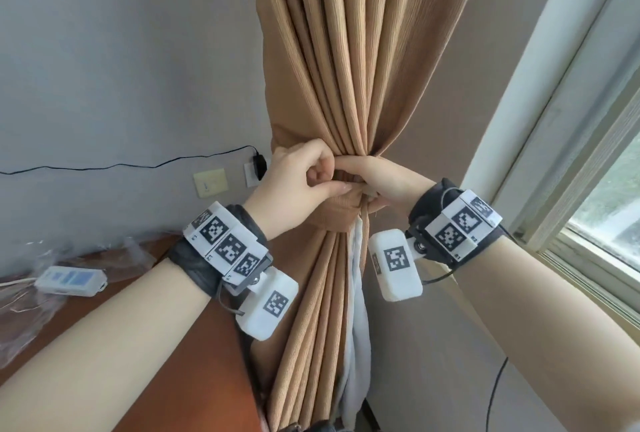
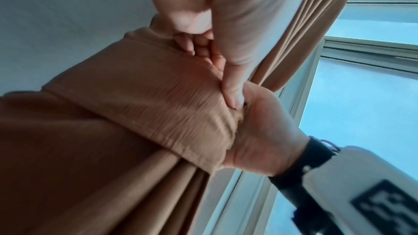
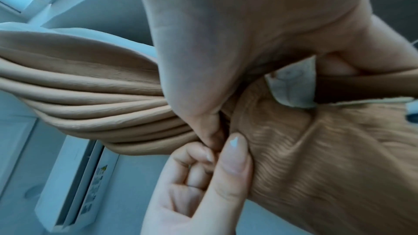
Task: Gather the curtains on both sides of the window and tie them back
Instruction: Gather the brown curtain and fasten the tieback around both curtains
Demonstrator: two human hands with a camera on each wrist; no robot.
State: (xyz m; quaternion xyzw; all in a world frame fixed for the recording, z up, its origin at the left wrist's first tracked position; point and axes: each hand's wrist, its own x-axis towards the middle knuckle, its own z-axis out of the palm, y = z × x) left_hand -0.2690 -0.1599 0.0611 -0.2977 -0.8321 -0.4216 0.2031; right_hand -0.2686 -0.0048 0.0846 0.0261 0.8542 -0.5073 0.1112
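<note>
No brand or legible writing anywhere; the only markings are black-and-white square code tags on your two wrist rigs, and small print on a white wall-mounted unit [image 3: 76, 185] in the right wrist view, too blurred to read.

One tan ribbed fabric curtain [image 1: 349, 50] hangs gathered into pleats between the grey wall [image 1: 121, 50] and the white-framed window [image 1: 588, 154]. One matching tan fabric tie-back band [image 1: 332, 213] wraps its waist. A strip of white lining [image 1: 356, 293] shows below the band.

Your left hand [image 1: 298, 182] has fingers curled in and thumb pressed along the band's upper edge, pinching it. Your right hand [image 1: 384, 182] is curled round the gathered curtain and band from the window side; its fingertips are hidden behind the fabric. In the right wrist view a pale fabric tab [image 3: 291, 85] sits under that palm; you cannot tell what it fastens to. Whether the band ends are joined is hidden by both hands.

Left of the curtain, one reddish-brown wooden desk [image 1: 145, 300], cut off by the frame's lower edge. Near its back left edge: one white power strip with a blue label [image 1: 69, 281], text unreadable, lying among crumpled clear plastic wrap [image 1: 20, 303]. On the wall: one cream switch plate [image 1: 210, 182], one black plug adapter [image 1: 259, 163] with a black cable [image 1: 121, 165] running left. A second curtain isn't in view.
</note>
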